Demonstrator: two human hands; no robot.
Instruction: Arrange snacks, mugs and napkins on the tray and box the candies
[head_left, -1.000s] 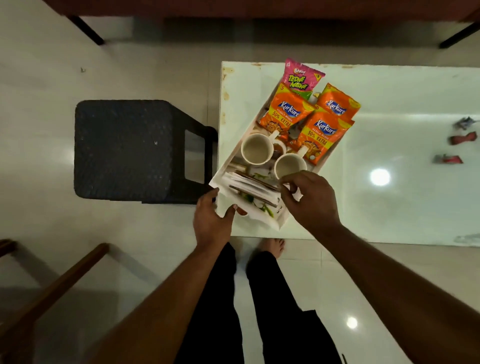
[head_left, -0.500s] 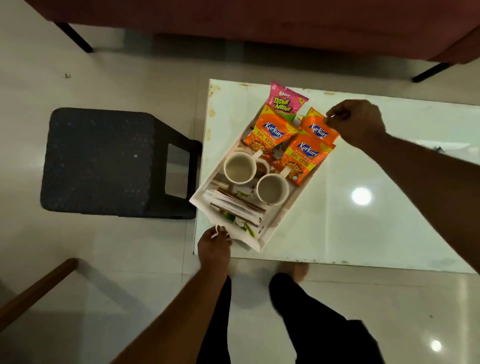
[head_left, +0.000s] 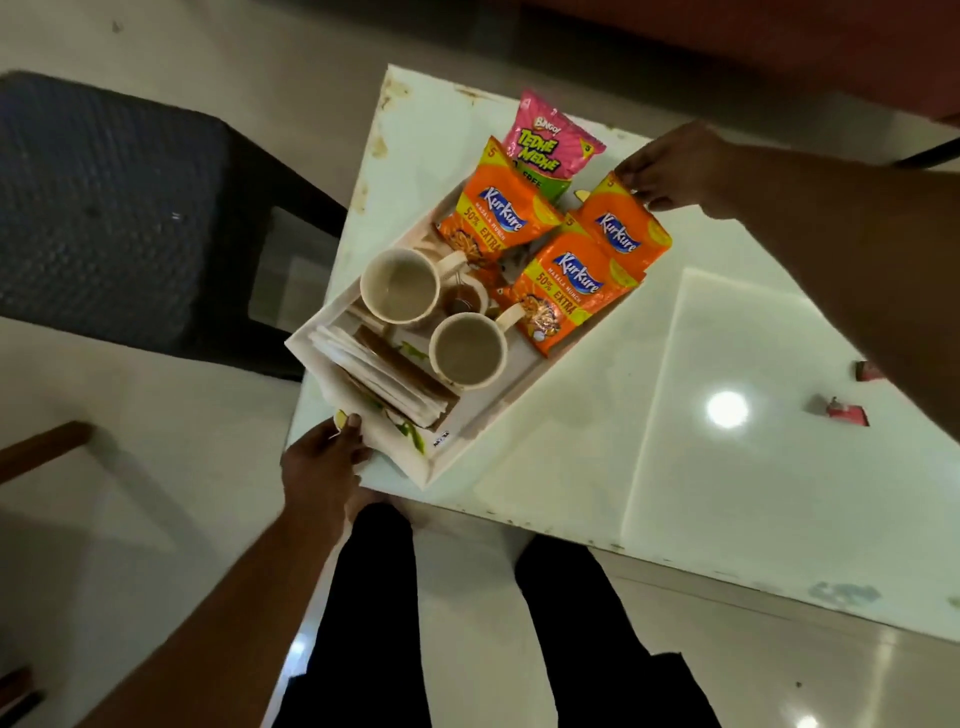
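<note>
A white tray (head_left: 498, 415) sits on the near left corner of the white table (head_left: 727, 312). It holds two cream mugs (head_left: 400, 283) (head_left: 467, 351), a stack of white napkins (head_left: 374, 374), a pink snack packet (head_left: 550, 143) and three orange snack packets (head_left: 493, 213) (head_left: 563, 288) (head_left: 623, 234). My left hand (head_left: 322, 457) grips the tray's near corner, thumb on the rim. My right hand (head_left: 670, 171) pinches the top edge of the rightmost orange packet at the tray's far end. Red-wrapped candies (head_left: 844, 410) (head_left: 867, 370) lie on the table at the right.
A black woven stool (head_left: 114, 218) stands left of the table, close to the tray's left side. A dark red sofa (head_left: 779, 47) runs behind the table. A wooden chair arm (head_left: 41, 447) pokes in at the left. My legs stand at the table's near edge.
My right hand left the near mug and reached across to the far orange packet. My left hand slid from under the napkin end to the tray's near corner. The view tilted and shifted.
</note>
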